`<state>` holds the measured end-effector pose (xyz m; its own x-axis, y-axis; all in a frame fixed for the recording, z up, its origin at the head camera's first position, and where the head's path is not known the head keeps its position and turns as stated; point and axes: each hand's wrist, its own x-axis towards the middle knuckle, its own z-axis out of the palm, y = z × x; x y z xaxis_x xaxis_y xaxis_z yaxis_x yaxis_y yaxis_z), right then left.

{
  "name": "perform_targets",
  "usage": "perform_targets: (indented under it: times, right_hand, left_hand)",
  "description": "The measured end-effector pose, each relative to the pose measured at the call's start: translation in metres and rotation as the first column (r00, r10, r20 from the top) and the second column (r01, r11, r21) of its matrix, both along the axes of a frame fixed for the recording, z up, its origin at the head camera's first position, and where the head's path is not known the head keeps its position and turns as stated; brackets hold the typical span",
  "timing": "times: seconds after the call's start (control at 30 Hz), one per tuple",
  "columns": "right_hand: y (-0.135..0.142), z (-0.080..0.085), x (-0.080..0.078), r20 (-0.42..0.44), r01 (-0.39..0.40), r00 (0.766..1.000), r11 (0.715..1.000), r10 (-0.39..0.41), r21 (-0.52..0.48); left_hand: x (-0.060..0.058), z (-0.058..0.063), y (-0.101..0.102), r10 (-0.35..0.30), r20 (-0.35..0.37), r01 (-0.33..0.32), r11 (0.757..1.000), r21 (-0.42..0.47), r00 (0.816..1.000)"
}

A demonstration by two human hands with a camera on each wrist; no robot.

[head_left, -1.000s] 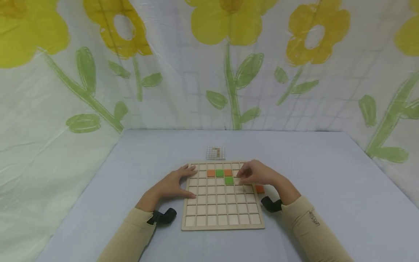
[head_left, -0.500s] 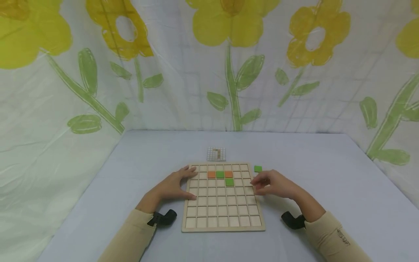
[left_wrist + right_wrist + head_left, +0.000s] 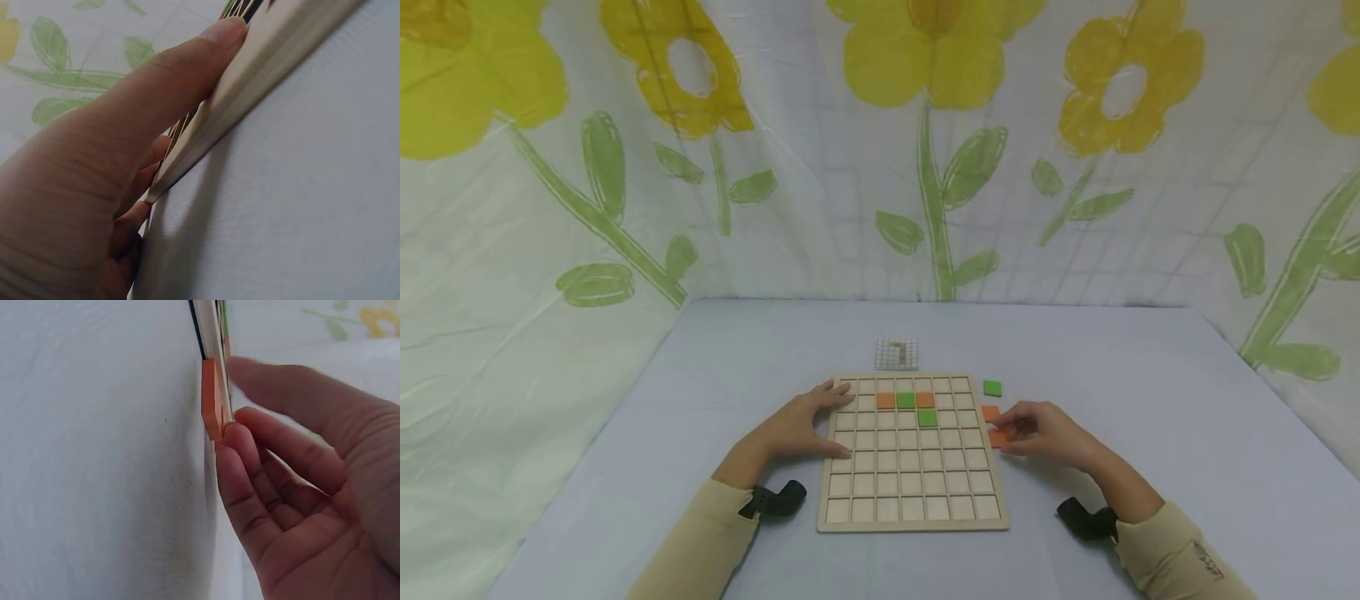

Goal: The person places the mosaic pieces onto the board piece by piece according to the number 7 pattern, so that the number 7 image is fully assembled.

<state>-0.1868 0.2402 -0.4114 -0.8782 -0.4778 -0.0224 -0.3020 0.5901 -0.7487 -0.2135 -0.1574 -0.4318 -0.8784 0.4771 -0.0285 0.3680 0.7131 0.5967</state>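
Note:
A square wooden grid board (image 3: pixel 917 460) lies on the table. Its second row from the back holds an orange, a green and an orange tile (image 3: pixel 925 401); below the last sits another green tile (image 3: pixel 928 418). My left hand (image 3: pixel 799 425) rests on the board's left edge, thumb and fingers spread; in the left wrist view the thumb (image 3: pixel 212 47) presses the frame. Beside the right edge, my right hand (image 3: pixel 1048 433) has its fingertips at two loose orange tiles, a rear one (image 3: pixel 990 413) and a front one (image 3: pixel 997 438). In the right wrist view, thumb and fingers stand apart near an orange tile (image 3: pixel 211 397).
A loose green tile (image 3: pixel 992 388) lies right of the board's back corner. Behind the board is a small card (image 3: pixel 897 353) with a printed grid pattern. A flower-printed curtain (image 3: pixel 820 208) hangs past the table's far edge.
My right hand has moved off the board to the right and towards me, over to the loose orange tiles. The loose green tile came into sight. My left hand has stayed in place.

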Motion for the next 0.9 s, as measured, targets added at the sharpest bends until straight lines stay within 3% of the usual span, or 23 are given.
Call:
perform_targets:
  times: [0.43,0.9]
  right_hand:
    - [0.0027,-0.0104,-0.0028,-0.051,0.021,0.998,0.999,-0.020,0.028]
    - [0.0016,-0.0075,-0.0030,-0.076,0.024,0.997,0.997,-0.018,0.077]
  left_hand:
    - [0.0006,0.0003,0.0001,0.020,0.016,-0.020,1.000,-0.002,1.000]
    - [-0.0008,-0.0013,-0.0001,0.016,0.011,-0.016,1.000,-0.009,1.000]
